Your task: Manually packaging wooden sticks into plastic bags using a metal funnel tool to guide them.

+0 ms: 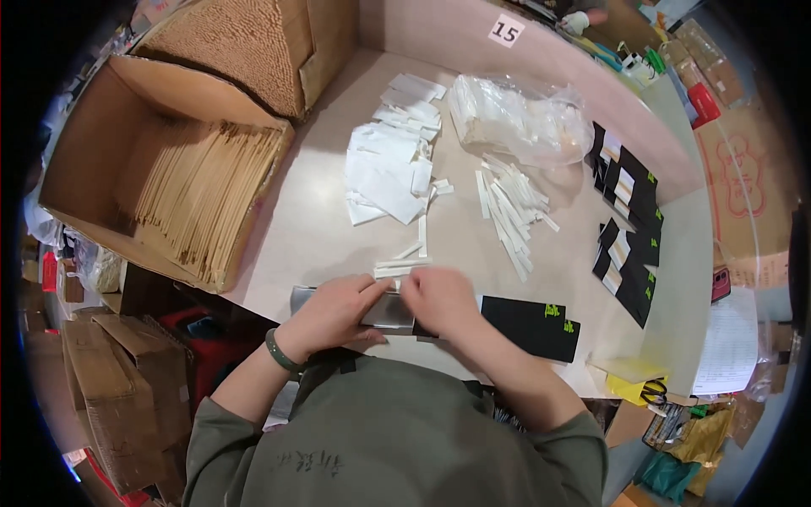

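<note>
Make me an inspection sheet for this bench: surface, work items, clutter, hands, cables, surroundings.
Surface: pale tabletop, raised partition along the far edge.
Work items: shiny grey flat piece between the hands; black sheets with green marks to the right.
Clutter: white sheets, a fan of white strips, clear plastic bag.
Hands: left hand on the grey piece; right hand beside it, motion-blurred, grip unclear.
Cables: nothing seen.
Surroundings: open carton of brown pieces at left; more cartons below it.
</note>
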